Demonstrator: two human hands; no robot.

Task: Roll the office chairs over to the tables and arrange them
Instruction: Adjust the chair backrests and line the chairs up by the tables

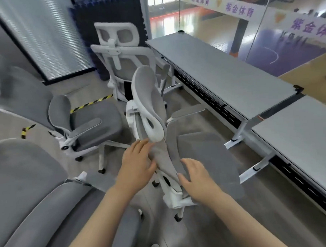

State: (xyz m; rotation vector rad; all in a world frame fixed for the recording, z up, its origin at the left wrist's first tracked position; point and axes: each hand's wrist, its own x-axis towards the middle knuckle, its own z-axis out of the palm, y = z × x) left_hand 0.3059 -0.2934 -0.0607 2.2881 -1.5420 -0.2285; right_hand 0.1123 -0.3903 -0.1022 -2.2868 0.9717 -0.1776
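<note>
A grey mesh office chair with a white frame (203,159) stands right below me, its seat turned toward the tables. My left hand (137,162) grips the left edge of its backrest just under the headrest (148,105). My right hand (196,176) holds the backrest's right edge. A long grey table (221,71) runs along the glass wall at right, and a second table (306,134) continues it toward me. Another white-framed chair (124,55) is parked at the far end of the first table.
Two more grey chairs stand at left: one (86,119) in the middle left, one (39,196) close at the bottom left. Yellow-black tape (89,103) marks the floor. White table feet (255,167) stick out into the aisle. A glass wall (266,14) lies behind the tables.
</note>
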